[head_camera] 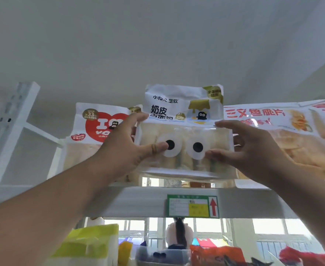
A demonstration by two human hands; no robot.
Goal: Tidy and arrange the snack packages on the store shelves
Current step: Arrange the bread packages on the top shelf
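The bread package (184, 131) with cartoon eyes stands on the top shelf (138, 200), between a red-heart package (98, 131) on the left and a fish-crisp bag (292, 135) on the right. I can't see its side edges behind my hands. My left hand (127, 148) and right hand (253, 150) reach up, fingers spread, thumbs pressing its clear front.
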